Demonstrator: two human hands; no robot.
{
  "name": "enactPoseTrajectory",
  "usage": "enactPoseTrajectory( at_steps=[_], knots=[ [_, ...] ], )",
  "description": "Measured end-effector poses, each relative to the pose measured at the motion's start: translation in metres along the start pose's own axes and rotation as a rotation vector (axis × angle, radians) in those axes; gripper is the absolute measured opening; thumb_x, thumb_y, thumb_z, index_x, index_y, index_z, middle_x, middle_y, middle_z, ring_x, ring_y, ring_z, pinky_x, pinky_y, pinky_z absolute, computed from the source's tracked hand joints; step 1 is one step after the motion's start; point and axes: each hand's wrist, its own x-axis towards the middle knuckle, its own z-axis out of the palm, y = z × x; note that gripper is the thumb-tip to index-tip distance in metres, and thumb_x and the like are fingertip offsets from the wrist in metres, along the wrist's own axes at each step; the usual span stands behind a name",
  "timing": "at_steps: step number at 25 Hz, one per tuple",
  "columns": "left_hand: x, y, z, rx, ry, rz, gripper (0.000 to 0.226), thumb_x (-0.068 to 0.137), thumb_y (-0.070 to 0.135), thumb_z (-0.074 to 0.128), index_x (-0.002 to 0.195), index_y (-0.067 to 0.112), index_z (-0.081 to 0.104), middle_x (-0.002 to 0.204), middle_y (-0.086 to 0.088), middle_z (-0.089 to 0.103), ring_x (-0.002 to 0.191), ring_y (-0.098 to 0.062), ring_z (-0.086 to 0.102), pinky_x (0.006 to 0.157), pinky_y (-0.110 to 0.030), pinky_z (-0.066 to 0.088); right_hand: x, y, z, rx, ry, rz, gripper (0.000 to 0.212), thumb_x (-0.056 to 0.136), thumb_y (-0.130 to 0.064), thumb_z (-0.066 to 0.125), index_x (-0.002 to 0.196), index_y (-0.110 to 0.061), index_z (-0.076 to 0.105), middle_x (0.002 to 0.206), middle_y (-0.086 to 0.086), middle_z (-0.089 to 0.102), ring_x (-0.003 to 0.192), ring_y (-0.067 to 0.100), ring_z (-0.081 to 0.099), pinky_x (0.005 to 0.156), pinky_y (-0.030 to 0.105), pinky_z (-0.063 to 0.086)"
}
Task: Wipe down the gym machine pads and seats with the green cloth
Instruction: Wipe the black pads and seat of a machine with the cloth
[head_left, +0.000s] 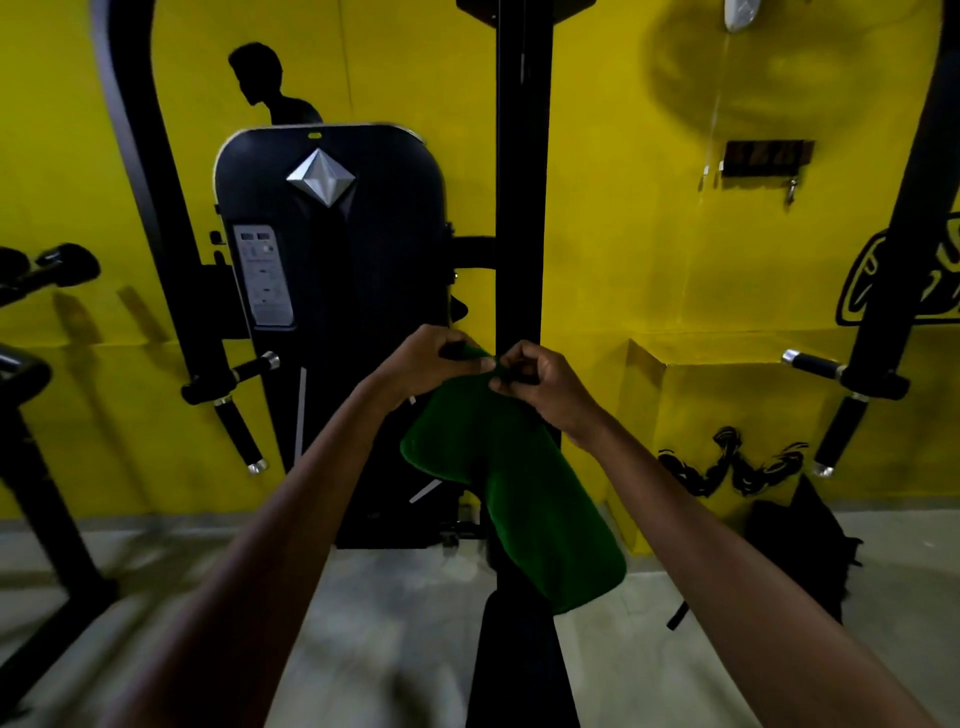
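The green cloth (511, 483) hangs in front of me at the middle of the view, its lower end draping toward the floor. My left hand (428, 361) grips its top edge with curled fingers. My right hand (540, 376) pinches the same top edge just to the right, the two hands almost touching. Behind the cloth stands the black gym machine (332, 270) with its tall dark shroud, a silver diamond emblem and a label panel. A black upright post (522, 208) runs down behind my hands. No pad or seat is plainly visible.
Black handles with chrome ends (239, 410) stick out at the left of the machine, and similar ones (841, 405) at the right. A dark bag (800, 545) lies on the floor by the yellow wall. Another black frame (36, 467) stands at the far left. A person's silhouette (270, 85) appears above the machine.
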Motion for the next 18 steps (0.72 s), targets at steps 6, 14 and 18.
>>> enactPoseTrajectory(
  at_steps=[6, 14, 18],
  knots=[
    [0.021, 0.017, -0.009, -0.032, 0.186, 0.135, 0.015, 0.083, 0.020, 0.071, 0.093, 0.009, 0.068, 0.092, -0.009, 0.068, 0.086, -0.021, 0.064, 0.083, -0.044, 0.053, -0.030, 0.068, -0.035, -0.581, -0.197, 0.416, 0.048, 0.078, -0.007, 0.075, 0.121, -0.004, 0.056, 0.119, 0.006, 0.057, 0.110, 0.015, 0.052, 0.092, 0.029, 0.043],
    [0.039, 0.022, -0.054, -0.065, 0.371, 0.160, 0.010, 0.082, 0.020, 0.073, 0.089, 0.020, 0.066, 0.091, -0.006, 0.065, 0.087, -0.019, 0.059, 0.082, -0.038, 0.051, -0.105, 0.139, 0.001, -0.155, -0.215, 0.702, 0.081, 0.068, -0.017, 0.083, 0.132, -0.031, 0.035, 0.128, -0.001, 0.053, 0.121, 0.016, 0.048, 0.089, 0.034, 0.044],
    [0.039, 0.030, -0.059, -0.010, 0.394, 0.140, 0.018, 0.081, 0.023, 0.074, 0.096, 0.016, 0.068, 0.094, -0.007, 0.066, 0.089, -0.019, 0.060, 0.082, -0.035, 0.052, -0.089, 0.144, 0.040, -0.249, -0.147, 0.582, 0.089, 0.065, -0.032, 0.085, 0.141, -0.020, 0.040, 0.139, 0.000, 0.049, 0.127, 0.020, 0.047, 0.104, 0.038, 0.042]
  ],
)
